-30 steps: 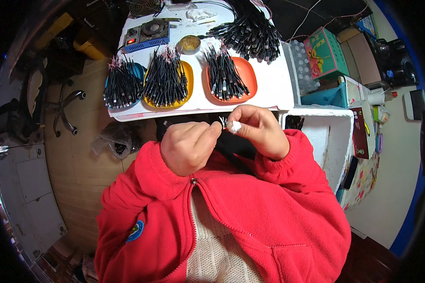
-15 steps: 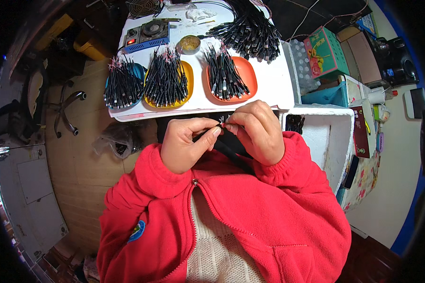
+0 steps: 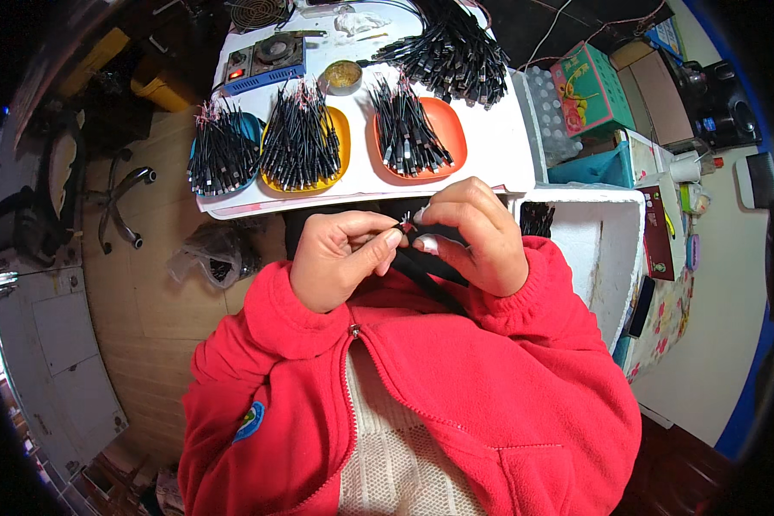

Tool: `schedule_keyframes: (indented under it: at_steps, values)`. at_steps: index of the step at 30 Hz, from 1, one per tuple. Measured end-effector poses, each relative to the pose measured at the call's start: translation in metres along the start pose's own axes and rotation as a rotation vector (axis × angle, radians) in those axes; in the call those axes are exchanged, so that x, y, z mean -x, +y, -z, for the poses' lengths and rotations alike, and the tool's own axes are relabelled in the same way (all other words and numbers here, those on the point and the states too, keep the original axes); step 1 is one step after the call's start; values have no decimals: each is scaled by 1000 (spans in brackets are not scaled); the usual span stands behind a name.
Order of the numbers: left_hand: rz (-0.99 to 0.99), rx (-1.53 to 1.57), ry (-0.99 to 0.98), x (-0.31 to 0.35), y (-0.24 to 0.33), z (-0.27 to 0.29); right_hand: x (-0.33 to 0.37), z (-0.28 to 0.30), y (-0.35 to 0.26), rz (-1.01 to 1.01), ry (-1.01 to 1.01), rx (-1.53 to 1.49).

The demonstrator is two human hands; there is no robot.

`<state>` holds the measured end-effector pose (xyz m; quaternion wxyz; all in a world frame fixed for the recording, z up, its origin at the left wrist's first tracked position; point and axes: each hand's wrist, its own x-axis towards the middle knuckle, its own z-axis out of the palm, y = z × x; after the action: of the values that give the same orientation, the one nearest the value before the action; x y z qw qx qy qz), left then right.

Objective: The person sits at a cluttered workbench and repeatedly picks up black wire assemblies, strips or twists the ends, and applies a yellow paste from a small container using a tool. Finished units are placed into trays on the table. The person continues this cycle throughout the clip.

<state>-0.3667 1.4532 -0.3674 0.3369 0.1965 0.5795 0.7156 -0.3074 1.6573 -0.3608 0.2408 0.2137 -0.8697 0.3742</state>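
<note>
The left hand (image 3: 337, 260) pinches thumb against forefinger on a thin black cable with frayed white and red wire ends (image 3: 407, 225), which sits between both hands, just off the near edge of the white bench (image 3: 503, 142). The right hand (image 3: 483, 234) is partly open, white coverings on its thumb and forefinger tips, which stand apart beside the wire ends; whether they touch any strand is too small to tell. On the bench, from left to right, a blue bowl (image 3: 252, 127), a yellow bowl (image 3: 344, 142) and an orange bowl (image 3: 451, 129) hold black cables with metal plugs. Farther back are a blue box-shaped heater (image 3: 267, 77), a small round metal dish (image 3: 342, 77) and, at far right, a large heap of black cables (image 3: 451, 56).
</note>
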Motion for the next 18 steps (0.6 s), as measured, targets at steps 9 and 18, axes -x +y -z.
schedule_keyframes:
  at_steps: [9,18]
  values:
    - [-704,-940,126,-4,-4,-6,9,-24,-6,-720,52,-984]
    - [-139,-233,34,4,-6,2,-4,-1,-1,126,21,81]
